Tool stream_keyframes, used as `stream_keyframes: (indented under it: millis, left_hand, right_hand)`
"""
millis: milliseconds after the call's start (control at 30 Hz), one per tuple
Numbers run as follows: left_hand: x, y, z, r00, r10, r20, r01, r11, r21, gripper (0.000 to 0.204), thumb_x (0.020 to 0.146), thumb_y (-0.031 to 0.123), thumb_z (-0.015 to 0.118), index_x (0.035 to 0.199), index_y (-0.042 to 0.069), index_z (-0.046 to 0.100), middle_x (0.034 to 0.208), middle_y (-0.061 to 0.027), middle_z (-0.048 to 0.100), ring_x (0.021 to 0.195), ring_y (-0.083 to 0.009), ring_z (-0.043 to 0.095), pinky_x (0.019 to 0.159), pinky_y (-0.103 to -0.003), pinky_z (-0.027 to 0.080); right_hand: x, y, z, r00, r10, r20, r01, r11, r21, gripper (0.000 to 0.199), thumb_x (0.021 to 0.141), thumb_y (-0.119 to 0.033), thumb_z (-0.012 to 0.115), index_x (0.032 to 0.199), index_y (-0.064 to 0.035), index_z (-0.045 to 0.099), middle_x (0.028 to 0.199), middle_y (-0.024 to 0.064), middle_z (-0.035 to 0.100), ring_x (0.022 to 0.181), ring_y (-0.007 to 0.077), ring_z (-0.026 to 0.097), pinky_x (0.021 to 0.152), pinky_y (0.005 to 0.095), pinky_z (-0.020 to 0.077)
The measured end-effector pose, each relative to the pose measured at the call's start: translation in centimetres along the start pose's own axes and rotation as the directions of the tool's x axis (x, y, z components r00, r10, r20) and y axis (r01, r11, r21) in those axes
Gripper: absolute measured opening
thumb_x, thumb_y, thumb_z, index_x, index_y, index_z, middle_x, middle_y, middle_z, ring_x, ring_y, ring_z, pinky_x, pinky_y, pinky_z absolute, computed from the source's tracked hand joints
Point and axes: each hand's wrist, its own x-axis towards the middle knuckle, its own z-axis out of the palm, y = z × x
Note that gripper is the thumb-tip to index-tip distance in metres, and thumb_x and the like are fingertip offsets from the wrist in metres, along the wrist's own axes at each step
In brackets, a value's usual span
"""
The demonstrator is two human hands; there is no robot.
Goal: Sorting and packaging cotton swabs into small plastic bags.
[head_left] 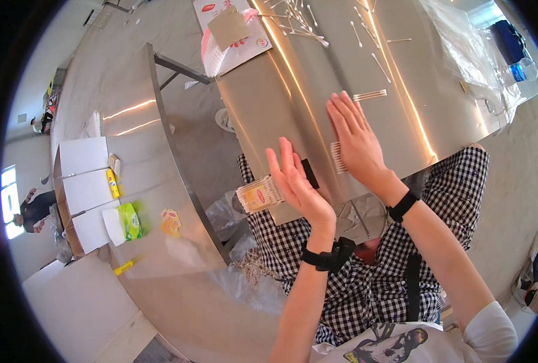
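My right hand (361, 140) lies with its fingers stretched out and close together on the metal table. White tips of a row of cotton swabs (337, 158) stick out from beside its palm; the rest of the row is hidden under the hand. Just past the fingertips is a small bunch of cotton swabs (370, 95). My left hand (299, 189) is held palm inward with its fingers extended, nothing visible in it. Beside it, at the table's near left edge, is a clear pack of cotton swabs (260, 195) with a yellow-red label. A small black block (309, 173) is partly behind the left hand.
Loose cotton swabs (293, 24) are scattered at the far side. A printed carton sheet (236, 33) lies far left, plastic bags (462, 45) and a bottle (523, 71) far right. Another metal table (154, 163) on the left holds a green packet (130, 222) and a yellow tube (112, 183).
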Motion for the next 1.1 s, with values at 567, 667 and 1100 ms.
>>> stream_keyframes:
  millis: [567,667,1100]
  left_hand:
    - [0.9,0.9,-2.6,0.998,-0.026,-0.053,0.028,0.999,0.033,0.059,0.107,0.032,0.033,0.154,-0.002,0.018,0.155,-0.0254,0.034,0.144,-0.0344,0.033,0.119,-0.043,0.025]
    - [2.3,2.7,-5.6,0.992,0.065,-0.112,-0.037,0.971,0.235,0.048,0.106,0.024,0.041,0.144,-0.004,0.041,0.153,-0.0197,0.039,0.142,-0.0295,0.036,0.116,-0.042,0.031]
    - [6.6,1.7,-12.4,0.994,-0.085,-0.061,0.098,0.541,0.835,0.052,0.103,0.038,0.053,0.08,-0.007,0.064,0.063,-0.0104,0.061,0.058,-0.02,0.051,0.059,-0.037,0.042]
  right_hand:
    - [0.6,-7.0,3.9,0.985,-0.169,0.02,0.169,0.985,0.013,0.053,0.09,-0.016,0.054,0.139,0.0048,0.048,0.148,0.0159,0.046,0.145,0.0284,0.034,0.122,0.0427,0.0261]
    - [0.6,-6.5,3.5,0.98,-0.194,0.036,0.196,0.974,-0.116,0.052,0.09,-0.013,0.054,0.138,0.0045,0.048,0.148,0.0156,0.047,0.145,0.0279,0.035,0.121,0.0429,0.0266]
    - [0.7,-8.3,4.6,0.979,-0.2,0.025,0.201,0.979,-0.018,0.049,0.091,-0.01,0.052,0.136,0.0059,0.049,0.148,0.0167,0.046,0.145,0.0271,0.035,0.12,0.04,0.0302]
